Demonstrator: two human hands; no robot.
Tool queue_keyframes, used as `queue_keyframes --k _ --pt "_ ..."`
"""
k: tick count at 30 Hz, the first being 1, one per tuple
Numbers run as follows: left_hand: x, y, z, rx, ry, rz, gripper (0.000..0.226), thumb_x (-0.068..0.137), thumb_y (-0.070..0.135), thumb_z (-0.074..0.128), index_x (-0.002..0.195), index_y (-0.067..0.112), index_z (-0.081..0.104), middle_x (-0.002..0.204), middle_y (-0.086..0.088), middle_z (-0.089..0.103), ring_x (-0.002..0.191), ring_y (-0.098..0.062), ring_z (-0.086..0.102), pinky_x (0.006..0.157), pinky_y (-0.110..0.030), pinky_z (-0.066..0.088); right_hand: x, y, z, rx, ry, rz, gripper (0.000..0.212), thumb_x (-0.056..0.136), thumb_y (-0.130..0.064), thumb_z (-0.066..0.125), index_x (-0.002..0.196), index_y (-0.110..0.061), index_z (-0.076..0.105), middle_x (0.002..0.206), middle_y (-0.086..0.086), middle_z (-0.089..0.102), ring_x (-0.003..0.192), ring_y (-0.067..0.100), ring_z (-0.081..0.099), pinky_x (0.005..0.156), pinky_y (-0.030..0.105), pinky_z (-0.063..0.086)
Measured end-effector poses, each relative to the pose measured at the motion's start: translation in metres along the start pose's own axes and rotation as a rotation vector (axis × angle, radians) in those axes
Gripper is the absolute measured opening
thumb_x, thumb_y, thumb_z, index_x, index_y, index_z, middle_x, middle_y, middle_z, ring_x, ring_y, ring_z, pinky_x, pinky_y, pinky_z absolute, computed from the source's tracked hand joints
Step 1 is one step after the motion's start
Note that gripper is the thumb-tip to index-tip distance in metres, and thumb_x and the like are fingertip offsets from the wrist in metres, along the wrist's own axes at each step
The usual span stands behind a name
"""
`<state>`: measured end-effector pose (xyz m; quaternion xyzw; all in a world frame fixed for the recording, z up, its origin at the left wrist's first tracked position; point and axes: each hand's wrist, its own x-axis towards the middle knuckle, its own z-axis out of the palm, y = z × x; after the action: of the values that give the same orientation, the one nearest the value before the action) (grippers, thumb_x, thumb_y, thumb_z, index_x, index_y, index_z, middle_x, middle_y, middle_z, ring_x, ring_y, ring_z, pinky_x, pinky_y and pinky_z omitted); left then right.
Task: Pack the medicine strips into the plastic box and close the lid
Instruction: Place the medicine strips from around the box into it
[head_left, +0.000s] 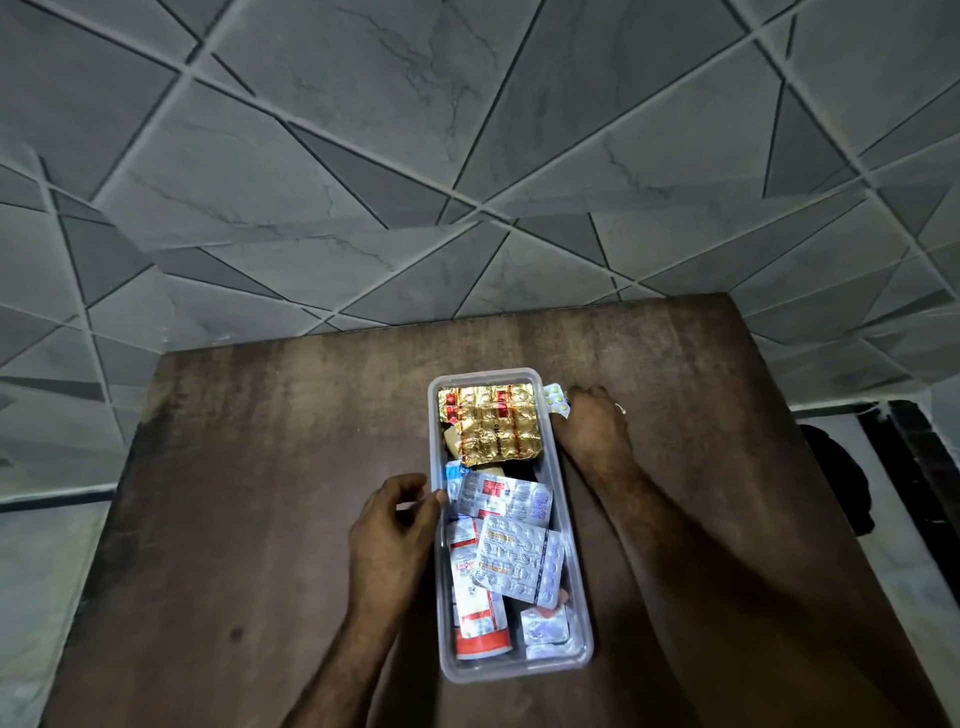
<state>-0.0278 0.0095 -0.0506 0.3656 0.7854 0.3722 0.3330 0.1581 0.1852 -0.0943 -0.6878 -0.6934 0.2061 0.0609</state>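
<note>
A clear plastic box (577, 613) stands open on the brown table, long side running away from me. Inside lie a gold foil strip (488, 423) at the far end, silver medicine strips (519, 551) in the middle and a red-and-white tube (475, 618) at the near left. My left hand (392, 525) rests against the box's left wall, fingers curled, thumb touching the rim. My right hand (592, 423) lies just right of the box's far corner, fingers closed on a small strip of yellow-green pills (556, 400). No lid is in view.
The wooden table (260, 493) fills the lower frame, its far edge against a grey tiled wall (467, 156). A dark shape (841, 478) sits on the floor past the table's right edge.
</note>
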Motion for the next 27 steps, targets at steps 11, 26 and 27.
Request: queue_keyframes --k 11,26,27 --pt "-0.001 0.002 0.003 0.015 -0.066 -0.052 0.019 0.087 0.029 0.067 0.105 0.032 0.062 0.092 0.017 0.068 0.083 0.007 0.062 0.069 -0.016 0.050 0.001 0.001 -0.006 0.235 -0.044 0.273 0.042 0.069 -0.027 0.077 0.102 -0.008 0.059 0.106 0.017 0.069 0.097 0.035 0.066 0.079 0.035 0.052" --pt "-0.007 0.005 0.002 -0.011 -0.078 -0.128 0.025 0.087 0.032 0.067 0.111 0.026 0.065 0.102 0.010 0.071 0.092 -0.006 0.066 0.083 -0.033 0.056 -0.081 -0.038 -0.026 0.388 0.229 -0.214 0.017 0.088 -0.017 0.060 0.105 -0.020 0.063 0.103 0.001 0.060 0.087 0.018 0.061 0.073 0.030 0.053" --pt "-0.008 0.005 0.001 -0.007 -0.078 -0.130 0.025 0.087 0.033 0.067 0.111 0.026 0.065 0.102 0.009 0.071 0.093 -0.007 0.066 0.084 -0.034 0.056 -0.085 -0.041 -0.020 0.322 0.208 -0.272 0.020 0.089 -0.018 0.057 0.109 -0.020 0.061 0.106 0.002 0.060 0.089 0.019 0.061 0.074 0.034 0.054"
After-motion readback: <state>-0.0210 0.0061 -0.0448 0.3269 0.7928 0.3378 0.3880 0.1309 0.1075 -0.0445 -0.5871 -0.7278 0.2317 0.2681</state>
